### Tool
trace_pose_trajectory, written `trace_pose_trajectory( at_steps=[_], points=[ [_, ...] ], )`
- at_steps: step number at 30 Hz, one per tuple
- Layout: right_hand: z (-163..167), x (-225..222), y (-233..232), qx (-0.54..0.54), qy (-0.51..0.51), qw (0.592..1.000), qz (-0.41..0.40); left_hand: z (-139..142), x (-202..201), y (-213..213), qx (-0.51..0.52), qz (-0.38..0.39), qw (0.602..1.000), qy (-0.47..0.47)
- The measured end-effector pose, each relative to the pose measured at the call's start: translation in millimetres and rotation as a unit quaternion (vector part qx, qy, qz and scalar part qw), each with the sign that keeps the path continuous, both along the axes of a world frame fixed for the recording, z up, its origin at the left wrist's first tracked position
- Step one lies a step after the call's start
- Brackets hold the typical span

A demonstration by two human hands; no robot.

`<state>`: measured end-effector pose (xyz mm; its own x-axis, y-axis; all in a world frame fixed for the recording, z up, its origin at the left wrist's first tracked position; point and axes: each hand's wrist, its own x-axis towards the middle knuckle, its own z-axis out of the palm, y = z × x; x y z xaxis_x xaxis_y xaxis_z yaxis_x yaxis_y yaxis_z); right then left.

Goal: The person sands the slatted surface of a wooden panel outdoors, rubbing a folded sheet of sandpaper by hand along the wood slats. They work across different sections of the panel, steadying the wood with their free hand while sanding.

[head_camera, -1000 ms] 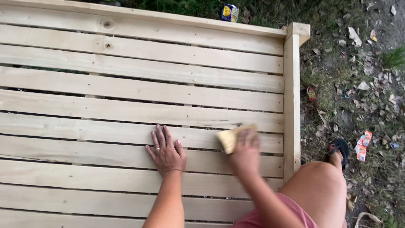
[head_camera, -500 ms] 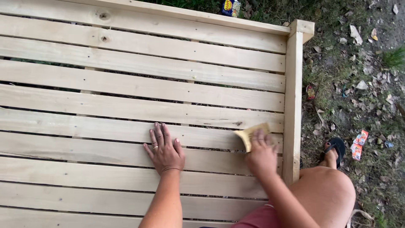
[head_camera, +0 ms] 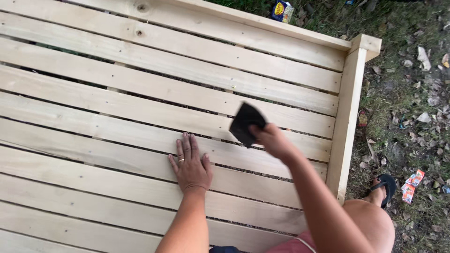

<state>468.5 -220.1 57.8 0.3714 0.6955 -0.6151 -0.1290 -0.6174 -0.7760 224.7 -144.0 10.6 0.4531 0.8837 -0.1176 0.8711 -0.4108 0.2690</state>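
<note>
Pinching a dark sandpaper sheet (head_camera: 246, 123), the right hand (head_camera: 274, 140) hovers above the slats (head_camera: 117, 107); at its eight o'clock, the left hand (head_camera: 190, 166) lies flat, fingers spread.

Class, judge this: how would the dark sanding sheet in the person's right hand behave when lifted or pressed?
The dark sheet is probably floppy: it looks thin, pinched by the right hand. Likely light, held at one edge. Hardly apt to roll.
</note>
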Motion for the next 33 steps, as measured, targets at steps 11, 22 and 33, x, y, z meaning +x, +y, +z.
trace_pose_trajectory(
  at_steps=[11, 22, 33],
  points=[
    [34, 27, -37, -0.069, -0.376, 0.902, 0.2, 2, 1, 3, 0.003, -0.003, 1.0, 0.0],
    [70, 8, -28, -0.031, -0.361, 0.908, 0.213, 1, 1, 3, 0.007, -0.007, 1.0, 0.023],
    [56, -16, -32, -0.067, -0.338, 0.905, 0.25, 1, 1, 3, 0.001, -0.007, 0.999, 0.032]
  ],
)
